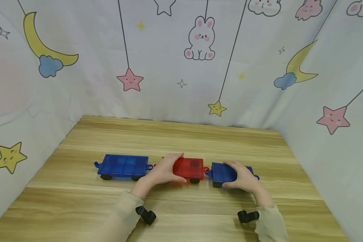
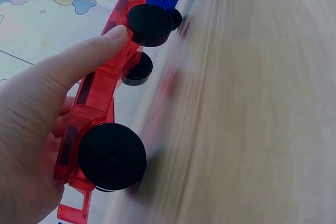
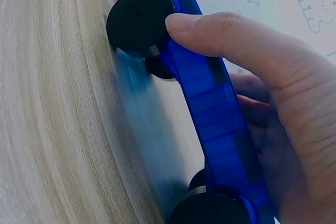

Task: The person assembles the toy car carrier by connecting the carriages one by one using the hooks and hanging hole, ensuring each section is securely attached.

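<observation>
Three flat, see-through toy car bases on black wheels stand in a row on the table. My left hand [image 1: 161, 171] grips the red car base [image 1: 192, 168] across its width, thumb along the near side. In the left wrist view, that thumb lies by a front wheel [image 2: 150, 24]. With thumb and fingers on opposite sides, my right hand [image 1: 243, 178] holds the right blue car base [image 1: 222, 172]. The red ring and the blue hook [image 1: 209, 173] meet between them; whether they are latched I cannot tell. Left of the red one sits another blue car base [image 1: 125, 165], its ring close to the red end.
The wooden table [image 1: 181, 215] runs back to a white curtain [image 1: 169, 40] printed with stars, moons and rabbits, which also closes both sides. A black wrist camera [image 1: 146, 215] sits on the left sleeve and another camera [image 1: 247, 216] on the right.
</observation>
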